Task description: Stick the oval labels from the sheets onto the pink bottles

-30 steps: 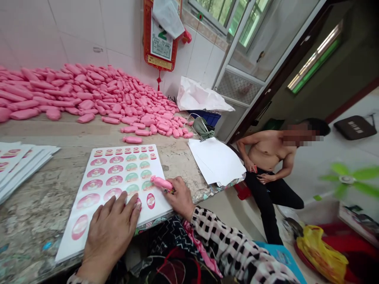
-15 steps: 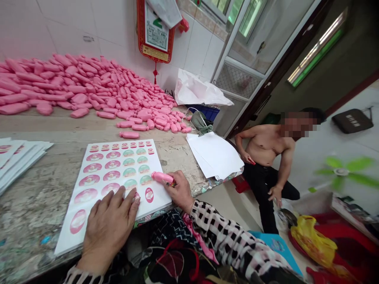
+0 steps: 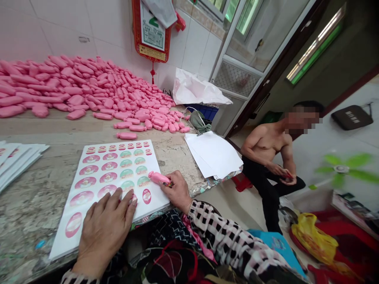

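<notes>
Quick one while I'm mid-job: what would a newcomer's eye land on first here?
Most likely the big heap of pink pieces, spread along the back of the table against the tiled wall. Next, in front, the left hand lies on a printed sheet while the right hand holds one pink piece near its right edge. The red calendar above also stands out.
</notes>
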The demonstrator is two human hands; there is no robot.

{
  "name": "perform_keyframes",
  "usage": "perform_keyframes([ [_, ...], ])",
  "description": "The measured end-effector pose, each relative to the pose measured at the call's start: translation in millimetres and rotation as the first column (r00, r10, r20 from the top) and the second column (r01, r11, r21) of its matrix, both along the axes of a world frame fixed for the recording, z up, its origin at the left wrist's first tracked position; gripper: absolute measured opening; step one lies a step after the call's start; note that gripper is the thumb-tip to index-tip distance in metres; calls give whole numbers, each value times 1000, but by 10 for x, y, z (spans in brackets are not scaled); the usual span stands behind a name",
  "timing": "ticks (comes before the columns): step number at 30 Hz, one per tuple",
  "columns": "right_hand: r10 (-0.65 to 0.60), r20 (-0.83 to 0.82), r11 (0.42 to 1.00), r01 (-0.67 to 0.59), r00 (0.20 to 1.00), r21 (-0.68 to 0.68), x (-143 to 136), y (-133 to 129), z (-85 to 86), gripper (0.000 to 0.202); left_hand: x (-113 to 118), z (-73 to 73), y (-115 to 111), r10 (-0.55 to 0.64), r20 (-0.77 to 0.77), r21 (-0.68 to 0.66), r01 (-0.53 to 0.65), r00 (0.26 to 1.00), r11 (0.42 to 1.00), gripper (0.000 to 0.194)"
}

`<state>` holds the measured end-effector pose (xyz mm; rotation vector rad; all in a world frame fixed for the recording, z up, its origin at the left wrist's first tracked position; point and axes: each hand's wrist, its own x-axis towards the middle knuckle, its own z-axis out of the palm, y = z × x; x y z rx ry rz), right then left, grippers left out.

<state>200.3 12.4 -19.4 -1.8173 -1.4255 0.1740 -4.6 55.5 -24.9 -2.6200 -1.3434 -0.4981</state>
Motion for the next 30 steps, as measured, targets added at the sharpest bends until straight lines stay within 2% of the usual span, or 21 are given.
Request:
perform_keyframes([
  [5,3,-5,1000,-3,1000,-6,12,-3,-4,20,-34,-46,34,-7,-11,15,7,1000,1000,49],
  [13,-11,2,1000,11,1000,-10,17,11,-19,19,-28,-40,30,-17,-27,23,17,1000,1000,48],
  [24,-25,-33,999,24,999,-23,5,24,-24,18,-117,-196,132,-74,-16,26,74,997,997,49],
  [30,-37,-36,999,36,999,-30,-6,30,-28,18,-100,-157,125,-120,156,-60,131,980,990,41],
])
